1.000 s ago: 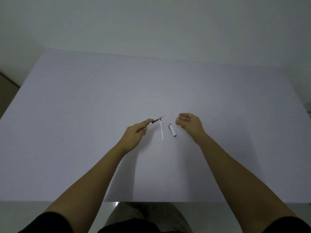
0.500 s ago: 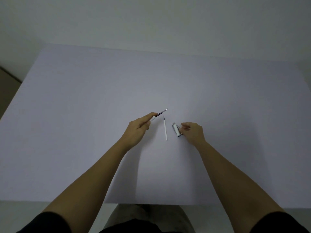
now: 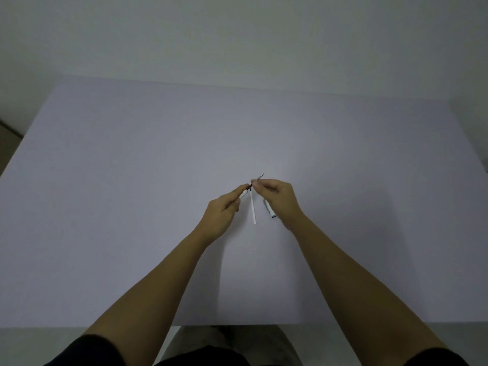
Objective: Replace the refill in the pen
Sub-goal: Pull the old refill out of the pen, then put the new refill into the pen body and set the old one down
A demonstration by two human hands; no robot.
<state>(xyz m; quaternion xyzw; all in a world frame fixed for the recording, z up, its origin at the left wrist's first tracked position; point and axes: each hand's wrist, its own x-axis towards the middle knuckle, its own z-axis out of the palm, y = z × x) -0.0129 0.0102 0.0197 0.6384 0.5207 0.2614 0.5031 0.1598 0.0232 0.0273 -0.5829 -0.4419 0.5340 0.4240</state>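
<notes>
Head view: pale lilac table [image 3: 132, 207] filled most of frame, plain grey-white wall [image 3: 237, 35] behind, dim light. Brown floor strip at far left edge [image 3: 5, 143]. Left hand [image 3: 224, 212] gripped pen [image 3: 245, 192], held above table centre, tip pointing up-right. Right hand [image 3: 277, 199] pinched pen's thin front end [image 3: 260, 177]. White refill [image 3: 253, 207] lay on table between hands. Cap [image 3: 270, 210] lay just beside right hand, partly hidden. Dark sleeves at bottom corners.

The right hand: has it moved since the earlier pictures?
Yes. The right hand moved left, past the short white pen cap lying on the table, to the thin refill tip at the pen.
</notes>
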